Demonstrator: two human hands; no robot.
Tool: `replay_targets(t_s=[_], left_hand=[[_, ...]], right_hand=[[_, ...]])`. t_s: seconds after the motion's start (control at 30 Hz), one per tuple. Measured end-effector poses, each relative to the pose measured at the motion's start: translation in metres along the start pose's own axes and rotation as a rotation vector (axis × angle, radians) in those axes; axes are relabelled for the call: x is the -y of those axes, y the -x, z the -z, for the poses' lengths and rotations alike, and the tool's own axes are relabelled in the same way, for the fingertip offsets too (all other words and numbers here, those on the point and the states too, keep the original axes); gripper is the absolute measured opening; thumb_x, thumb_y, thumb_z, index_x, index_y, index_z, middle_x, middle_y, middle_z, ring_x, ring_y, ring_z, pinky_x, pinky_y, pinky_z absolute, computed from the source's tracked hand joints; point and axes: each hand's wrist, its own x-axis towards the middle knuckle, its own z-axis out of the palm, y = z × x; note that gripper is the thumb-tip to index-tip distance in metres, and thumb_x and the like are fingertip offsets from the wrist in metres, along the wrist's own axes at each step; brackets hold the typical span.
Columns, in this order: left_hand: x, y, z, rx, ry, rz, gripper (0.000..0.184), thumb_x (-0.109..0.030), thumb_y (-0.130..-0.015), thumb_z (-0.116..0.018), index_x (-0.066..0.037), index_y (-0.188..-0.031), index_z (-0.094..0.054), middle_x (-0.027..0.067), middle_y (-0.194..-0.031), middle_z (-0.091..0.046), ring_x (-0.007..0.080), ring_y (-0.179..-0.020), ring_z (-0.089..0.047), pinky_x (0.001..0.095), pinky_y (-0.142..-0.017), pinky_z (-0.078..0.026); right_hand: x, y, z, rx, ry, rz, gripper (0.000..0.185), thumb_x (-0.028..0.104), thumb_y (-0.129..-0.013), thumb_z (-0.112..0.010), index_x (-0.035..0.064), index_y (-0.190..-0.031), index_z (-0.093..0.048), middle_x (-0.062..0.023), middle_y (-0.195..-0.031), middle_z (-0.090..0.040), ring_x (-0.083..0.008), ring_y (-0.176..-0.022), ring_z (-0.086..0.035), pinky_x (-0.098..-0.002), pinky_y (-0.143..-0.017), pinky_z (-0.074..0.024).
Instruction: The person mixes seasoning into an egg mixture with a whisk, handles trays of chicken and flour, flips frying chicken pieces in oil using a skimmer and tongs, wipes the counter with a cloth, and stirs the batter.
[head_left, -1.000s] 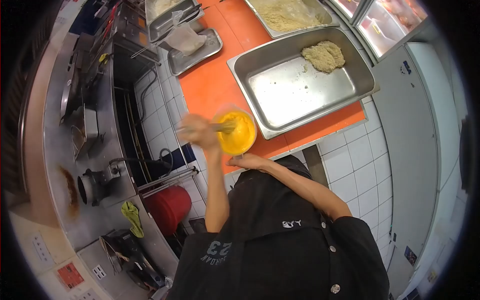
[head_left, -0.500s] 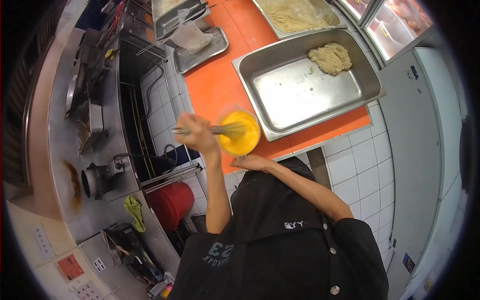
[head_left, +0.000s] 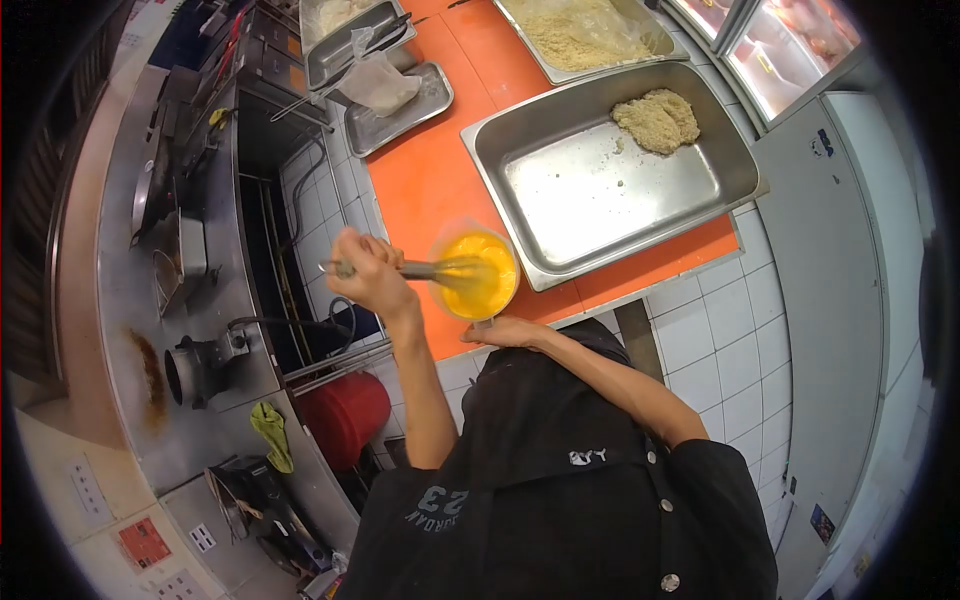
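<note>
My left hand is closed round the handle of a metal whisk, whose wires are blurred inside a clear jug of yellow liquid. At the jug's near side, my right hand grips its handle, with the fingers partly hidden. The jug stands on the orange tabletop. Just right of it is a deep steel pan with a clump of pale, crumb-like food in its far right corner.
Behind the pan, a steel tray holds pale crumbs and plastic. A shallow tray bears a plastic bag. At left are a steel counter, a green cloth and a red bucket. A grey cabinet is at right.
My left hand has shifted left and slightly down, and the whisk has changed position in the yellow liquid. My right hand stays on the jug. The camera view has shifted slightly.
</note>
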Motion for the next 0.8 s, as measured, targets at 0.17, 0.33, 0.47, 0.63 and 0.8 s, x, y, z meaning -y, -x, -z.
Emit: replay_targets(t_s=[0.17,0.33,0.47,0.63,0.8], left_hand=[[0.052,0.004,-0.010,0.110,-0.179,0.156,0.037,-0.010,-0.089,-0.046,-0.010,-0.056,-0.030,-0.0033,-0.045,-0.030,0.0043,-0.036,-0.026,0.0241,-0.035,-0.020],[0.109,0.010,0.012,-0.009,-0.246,-0.024,0.038,-0.014,-0.092,-0.048,-0.008,-0.056,-0.035,-0.0023,-0.048,-0.035,0.0064,-0.043,-0.034,0.0282,-0.040,-0.027],[0.035,-0.001,0.001,0.046,-0.315,0.080,0.036,-0.014,-0.091,-0.047,-0.006,-0.059,-0.033,-0.0013,-0.054,-0.036,0.0073,-0.052,-0.036,0.0287,-0.046,-0.028],[0.094,0.009,0.003,0.085,-0.557,-0.248,0.030,-0.014,-0.091,-0.050,-0.005,-0.064,-0.039,-0.0018,-0.058,-0.039,0.0079,-0.052,-0.038,0.0290,-0.045,-0.029],[0.057,0.007,0.005,-0.069,-0.238,0.023,0.029,-0.015,-0.092,-0.051,-0.008,-0.065,-0.042,-0.0042,-0.050,-0.036,0.0078,-0.049,-0.042,0.0229,-0.040,-0.028]], right_hand=[[-0.014,-0.009,-0.006,0.020,0.026,0.163,0.041,0.045,-0.087,-0.057,0.0040,-0.087,-0.057,-0.0062,-0.078,-0.052,-0.0189,-0.075,-0.047,-0.0378,-0.072,-0.0403],[-0.004,-0.003,0.002,0.103,0.007,-0.036,0.040,0.046,-0.089,-0.058,0.0068,-0.097,-0.062,0.0026,-0.081,-0.050,-0.0096,-0.068,-0.042,-0.0276,-0.059,-0.0353],[-0.005,-0.012,0.003,0.103,0.005,0.016,0.043,0.047,-0.087,-0.059,0.0063,-0.100,-0.062,0.0011,-0.083,-0.052,-0.0095,-0.070,-0.043,-0.0268,-0.062,-0.0377],[-0.003,-0.017,0.005,0.166,0.056,-0.049,0.052,0.048,-0.084,-0.063,0.0047,-0.113,-0.060,-0.0018,-0.088,-0.054,-0.0105,-0.072,-0.046,-0.0264,-0.064,-0.0403],[0.002,-0.005,0.000,0.011,-0.003,0.031,0.033,0.039,-0.089,-0.058,0.0092,-0.077,-0.050,0.0027,-0.067,-0.039,-0.0103,-0.057,-0.035,-0.0295,-0.050,-0.0303]])
